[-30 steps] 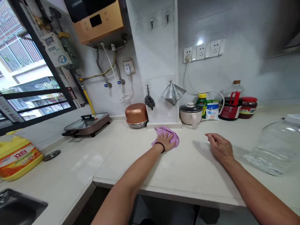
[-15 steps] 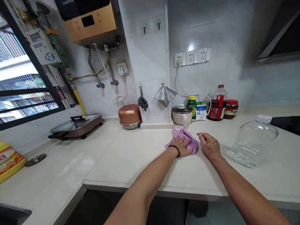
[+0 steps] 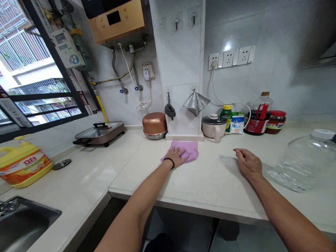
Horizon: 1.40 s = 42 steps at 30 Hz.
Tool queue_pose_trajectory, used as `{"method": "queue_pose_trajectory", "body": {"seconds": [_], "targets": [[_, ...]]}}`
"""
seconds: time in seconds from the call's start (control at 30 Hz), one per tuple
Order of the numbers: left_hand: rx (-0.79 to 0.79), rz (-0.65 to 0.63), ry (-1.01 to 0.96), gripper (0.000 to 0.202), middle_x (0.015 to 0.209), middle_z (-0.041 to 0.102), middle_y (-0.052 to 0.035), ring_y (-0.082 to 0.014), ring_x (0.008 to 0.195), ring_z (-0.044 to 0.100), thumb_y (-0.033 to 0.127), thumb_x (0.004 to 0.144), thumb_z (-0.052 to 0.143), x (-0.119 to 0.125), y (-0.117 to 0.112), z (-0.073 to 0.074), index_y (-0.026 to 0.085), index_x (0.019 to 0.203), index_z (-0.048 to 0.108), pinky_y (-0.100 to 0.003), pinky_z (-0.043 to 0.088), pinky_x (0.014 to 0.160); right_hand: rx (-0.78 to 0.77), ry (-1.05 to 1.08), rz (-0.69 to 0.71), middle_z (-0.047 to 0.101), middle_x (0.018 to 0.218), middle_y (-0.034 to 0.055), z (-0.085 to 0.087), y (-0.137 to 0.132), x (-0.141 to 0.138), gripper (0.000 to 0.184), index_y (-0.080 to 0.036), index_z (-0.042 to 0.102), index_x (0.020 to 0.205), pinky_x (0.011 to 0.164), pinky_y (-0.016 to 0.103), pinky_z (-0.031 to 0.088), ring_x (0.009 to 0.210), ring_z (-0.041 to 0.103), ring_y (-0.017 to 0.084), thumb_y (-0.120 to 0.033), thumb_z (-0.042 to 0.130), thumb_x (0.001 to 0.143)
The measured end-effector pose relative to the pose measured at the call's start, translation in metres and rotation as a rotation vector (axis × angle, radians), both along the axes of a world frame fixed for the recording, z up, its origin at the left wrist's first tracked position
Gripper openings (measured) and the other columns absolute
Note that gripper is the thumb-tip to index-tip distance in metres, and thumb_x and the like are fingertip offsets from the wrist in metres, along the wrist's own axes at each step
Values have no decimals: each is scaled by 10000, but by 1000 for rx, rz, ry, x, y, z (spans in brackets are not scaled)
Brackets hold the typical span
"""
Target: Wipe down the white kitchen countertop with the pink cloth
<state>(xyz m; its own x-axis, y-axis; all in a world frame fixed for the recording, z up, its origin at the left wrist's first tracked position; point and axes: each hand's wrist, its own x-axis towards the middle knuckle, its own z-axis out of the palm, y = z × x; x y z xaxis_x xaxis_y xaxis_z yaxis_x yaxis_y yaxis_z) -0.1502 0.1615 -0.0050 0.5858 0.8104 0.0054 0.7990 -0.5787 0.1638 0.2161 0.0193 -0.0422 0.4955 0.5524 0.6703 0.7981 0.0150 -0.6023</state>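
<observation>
My left hand point(image 3: 176, 157), with a dark bead bracelet at the wrist, lies flat with spread fingers on a purple cloth point(image 3: 191, 150). It presses the cloth against the white countertop point(image 3: 199, 185), just in front of the wall pillar's base. Farther right, my right hand point(image 3: 249, 162) is loosely curled at the counter, its fingers folded in. No object shows in it. Beside it to the right stands a large clear plastic jug point(image 3: 301, 164) with a white cap.
Behind are a copper-coloured pot point(image 3: 154, 122), a small lidded pot point(image 3: 214, 129), a green bottle point(image 3: 226, 115), a white packet point(image 3: 237, 124), a dark sauce bottle point(image 3: 256, 120) and a red-lidded jar point(image 3: 275, 122). Leftward are an electric pan point(image 3: 99, 133), a yellow detergent jug point(image 3: 26, 164) and a sink point(image 3: 31, 217).
My left hand has slid the purple cloth leftward along the counter, away from my right hand. The view has turned left, bringing more of the sink and detergent jug into sight.
</observation>
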Motion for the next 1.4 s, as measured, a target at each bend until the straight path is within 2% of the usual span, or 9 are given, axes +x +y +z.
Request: {"method": "queue_pose_trajectory", "body": {"seconds": [0.3,0.47,0.6,0.77,0.97,1.07,1.17,1.27,1.4], "targets": [[84,246,-78,630,1713,380,-106,-336,1601,287,529,1038,384,-151,23,-11,257,1600,463,-545,230,1287,-71,19,-28,769,1016,50,3,-4,0,459,-260,786,1031,756,372,461,912,676,271,-565,456,934],[165,341,-192,414,1470,631,-170,-291,1425,525,290,1022,414,-199,15,-10,161,1327,661,-419,368,1201,-154,38,-63,775,1066,51,4,-2,3,455,-269,782,1080,742,369,450,932,672,262,-544,458,919],[207,361,-281,247,1099,734,-146,-287,1133,652,335,995,502,-203,4,-4,183,977,696,-390,476,1015,-178,29,-77,776,1066,42,3,0,4,461,-275,780,1071,739,370,446,967,675,272,-548,448,906],[192,334,-453,432,704,625,-23,-202,727,603,504,1025,412,-204,-8,25,216,773,610,-301,452,684,-154,34,-35,776,1054,49,0,2,6,452,-287,777,1051,743,389,456,949,680,291,-571,465,888],[31,329,-373,425,739,681,-53,-245,791,636,598,915,585,-213,-19,75,205,794,691,-322,467,715,-122,44,7,775,1032,68,-5,6,14,404,-317,777,1020,744,431,459,922,683,323,-573,492,888],[209,462,-161,460,1178,744,-159,-348,1141,645,563,974,506,-200,-28,65,214,1147,753,-440,493,967,-132,48,-4,771,1036,65,-5,6,14,398,-319,773,1019,738,426,459,934,680,322,-571,494,887],[174,467,-11,710,1671,422,-162,-459,1502,380,680,987,422,-182,-34,34,325,1601,463,-641,385,1126,-154,68,-10,769,1033,63,-3,3,11,414,-319,768,1029,739,427,458,935,677,322,-583,485,881],[60,362,54,841,1788,164,-97,-504,1602,134,804,955,353,-170,-31,12,407,1691,259,-750,228,1188,-170,101,3,770,1024,49,-1,2,8,421,-331,761,1028,752,428,466,938,681,319,-602,482,866],[26,248,40,707,1787,189,-7,-467,1618,111,752,1005,272,-167,-25,10,482,1658,312,-759,157,1216,-162,78,-16,775,1023,54,-2,5,11,448,-337,765,1003,734,452,462,911,685,339,-631,473,832]]}}
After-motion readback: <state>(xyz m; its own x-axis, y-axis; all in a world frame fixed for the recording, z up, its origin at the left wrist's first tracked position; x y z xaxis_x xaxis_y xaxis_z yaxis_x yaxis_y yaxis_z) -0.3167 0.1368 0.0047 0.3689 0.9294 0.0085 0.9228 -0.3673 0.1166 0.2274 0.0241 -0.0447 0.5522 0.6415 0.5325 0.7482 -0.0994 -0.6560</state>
